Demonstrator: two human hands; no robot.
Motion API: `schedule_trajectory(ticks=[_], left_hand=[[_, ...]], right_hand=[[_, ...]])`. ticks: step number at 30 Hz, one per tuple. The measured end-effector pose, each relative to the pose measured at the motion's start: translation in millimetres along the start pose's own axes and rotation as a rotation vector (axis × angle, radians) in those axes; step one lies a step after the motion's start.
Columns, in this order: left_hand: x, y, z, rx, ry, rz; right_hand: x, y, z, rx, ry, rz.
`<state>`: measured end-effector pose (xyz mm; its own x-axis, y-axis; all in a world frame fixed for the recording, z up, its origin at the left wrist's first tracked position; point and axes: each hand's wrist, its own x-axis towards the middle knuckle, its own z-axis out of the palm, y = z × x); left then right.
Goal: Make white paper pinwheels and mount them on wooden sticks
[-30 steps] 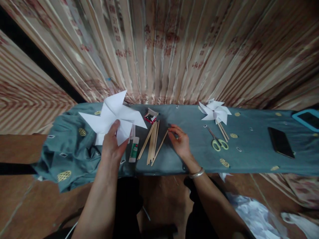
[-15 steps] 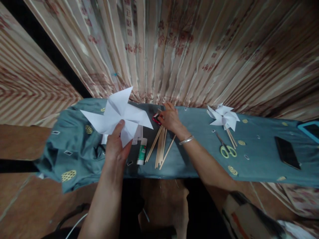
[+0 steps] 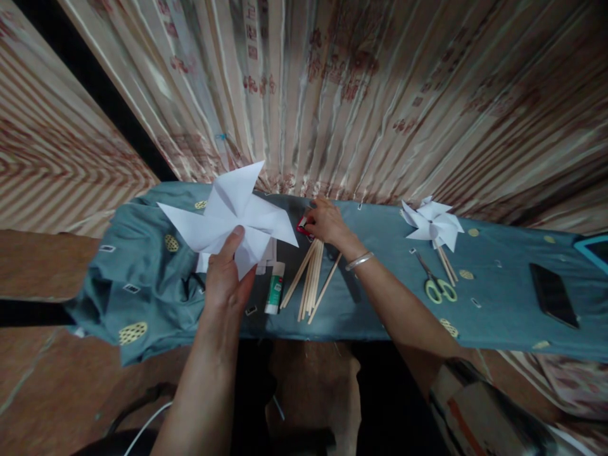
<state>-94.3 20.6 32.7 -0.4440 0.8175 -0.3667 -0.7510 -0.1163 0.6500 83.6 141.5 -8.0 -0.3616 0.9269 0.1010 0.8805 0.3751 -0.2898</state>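
My left hand (image 3: 228, 275) holds a white folded paper pinwheel (image 3: 228, 215) up above the left part of the teal-covered table (image 3: 370, 304), thumb pressed on its centre. My right hand (image 3: 323, 221) reaches to the far side of the table and rests on a small red box (image 3: 303, 225), fingers curled over it; what they pinch is hidden. A bundle of thin wooden sticks (image 3: 311, 278) lies just in front of that hand. A glue stick (image 3: 275, 288) lies between the sticks and my left hand.
A finished white pinwheel on sticks (image 3: 433, 221) lies at the right, with yellow-handled scissors (image 3: 434, 282) before it. A dark phone (image 3: 553, 294) lies farther right, a blue-edged tablet (image 3: 596, 244) at the edge. A striped curtain (image 3: 332, 95) hangs behind the table.
My right hand moved from beside the sticks up to the red box at the table's far side. The left hand kept the pinwheel raised.
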Motion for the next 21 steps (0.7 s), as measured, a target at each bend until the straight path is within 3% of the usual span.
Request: schedule_trajectory(ticks=[5, 21], left_hand=[[-0.9, -1.5, 2.0, -0.005, 0.001, 0.013], [-4.0, -2.8, 6.2, 0.030, 0.032, -0.024]], right_hand=[[-3.6, 3.4, 7.2, 0.080, 0.064, 0.029], [-3.3, -3.6, 11.3, 0.053, 0.077, 0.029]])
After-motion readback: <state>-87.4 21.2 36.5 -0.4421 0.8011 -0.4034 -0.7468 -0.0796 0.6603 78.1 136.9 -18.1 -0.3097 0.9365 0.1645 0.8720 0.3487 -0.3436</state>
